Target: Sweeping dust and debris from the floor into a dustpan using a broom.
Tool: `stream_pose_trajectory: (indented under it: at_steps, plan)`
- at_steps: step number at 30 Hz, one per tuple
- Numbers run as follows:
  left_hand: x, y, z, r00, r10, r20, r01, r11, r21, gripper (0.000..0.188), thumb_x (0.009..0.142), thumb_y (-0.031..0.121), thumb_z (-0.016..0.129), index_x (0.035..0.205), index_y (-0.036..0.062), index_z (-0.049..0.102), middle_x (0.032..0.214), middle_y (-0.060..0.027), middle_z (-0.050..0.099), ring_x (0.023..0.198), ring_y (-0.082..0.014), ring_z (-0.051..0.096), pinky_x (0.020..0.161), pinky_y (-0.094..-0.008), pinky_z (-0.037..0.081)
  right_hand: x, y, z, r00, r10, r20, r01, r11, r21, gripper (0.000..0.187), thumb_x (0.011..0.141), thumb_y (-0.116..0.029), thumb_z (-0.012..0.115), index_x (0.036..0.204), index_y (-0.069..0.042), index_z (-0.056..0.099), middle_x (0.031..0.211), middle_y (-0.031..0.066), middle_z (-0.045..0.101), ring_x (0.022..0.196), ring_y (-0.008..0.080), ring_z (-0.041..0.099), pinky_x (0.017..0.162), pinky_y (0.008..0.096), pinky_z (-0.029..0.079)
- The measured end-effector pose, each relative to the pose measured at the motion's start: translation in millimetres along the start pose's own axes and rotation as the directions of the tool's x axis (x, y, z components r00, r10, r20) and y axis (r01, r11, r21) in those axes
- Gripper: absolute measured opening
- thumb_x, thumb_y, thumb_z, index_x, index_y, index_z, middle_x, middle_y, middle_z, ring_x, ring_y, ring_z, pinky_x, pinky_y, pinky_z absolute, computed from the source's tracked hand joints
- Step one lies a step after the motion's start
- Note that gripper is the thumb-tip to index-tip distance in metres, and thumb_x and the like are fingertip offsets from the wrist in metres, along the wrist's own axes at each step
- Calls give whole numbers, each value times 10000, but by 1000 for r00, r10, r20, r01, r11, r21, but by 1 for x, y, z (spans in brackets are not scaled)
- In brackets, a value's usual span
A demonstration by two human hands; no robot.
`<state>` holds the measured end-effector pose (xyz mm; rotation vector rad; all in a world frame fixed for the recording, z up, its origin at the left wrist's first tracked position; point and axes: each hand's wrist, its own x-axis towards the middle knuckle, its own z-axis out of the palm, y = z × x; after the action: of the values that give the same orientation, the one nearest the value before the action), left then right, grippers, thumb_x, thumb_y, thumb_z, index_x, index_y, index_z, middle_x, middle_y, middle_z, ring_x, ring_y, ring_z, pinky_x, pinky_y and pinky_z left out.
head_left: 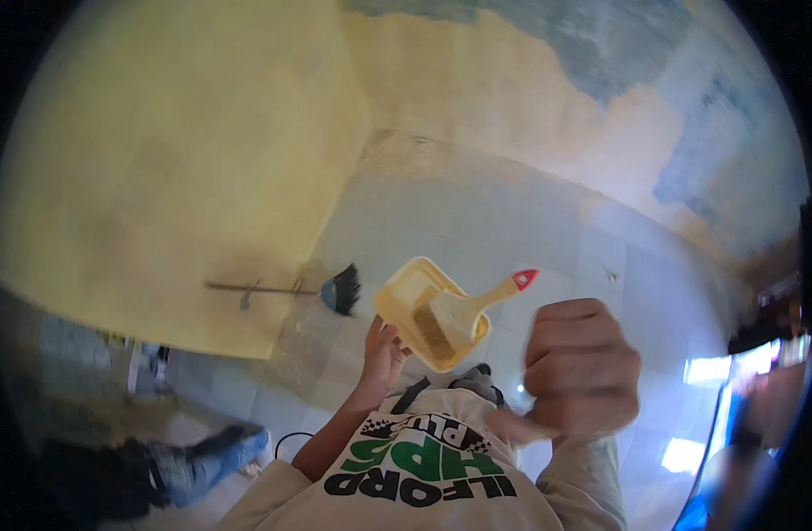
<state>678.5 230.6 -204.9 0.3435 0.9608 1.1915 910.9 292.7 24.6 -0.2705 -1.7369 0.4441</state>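
Note:
My left hand grips a pale yellow, rounded plastic tray by its near left edge, in front of my chest. Across the tray lies a wide paintbrush, its tan bristles down inside. The brush's cream handle sticks out past the right rim and ends in a red tip. To the right of the tray, close to the camera, my right hand is raised with its fingers curled into a fist. Its thumb is blurred, and nothing shows in its grasp.
A broom with dark bristles leans by the yellow wall at left. Ahead, another wall has patchy grey-blue areas. Pale tiles cover the floor. Jeans-like clothing shows at lower left; bright reflections lie at right.

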Motion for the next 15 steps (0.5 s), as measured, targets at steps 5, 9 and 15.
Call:
stream_pose_trajectory:
  at_steps: [5,9,15]
  plan:
    - [-47,-15,-4,998,-1,-56,7,995,101,410,875,190,514,1237,77,359,1157,-86,490,1050,-202,527,806,-425,510,-124,-6,-34,705,431,-563,-442,888,126,386,845,-187,610,581,-96,344,490,-25,327,409,86,270,381,246,203]
    - [-92,22,-41,1000,13,-10,-11,992,122,409,879,186,515,1239,79,354,1148,-81,490,1051,-209,525,804,-431,510,-254,-22,-10,78,667,-741,-806,479,347,326,927,-207,488,644,-145,340,516,-57,316,442,30,261,391,216,197]
    - [-81,8,-77,997,-19,-79,25,997,77,423,878,177,506,1254,80,338,1148,-82,487,1001,-190,556,775,-391,530,-658,-124,22,-492,838,-236,-837,-530,-138,233,871,-237,444,774,-80,586,563,34,533,436,135,459,409,302,391]
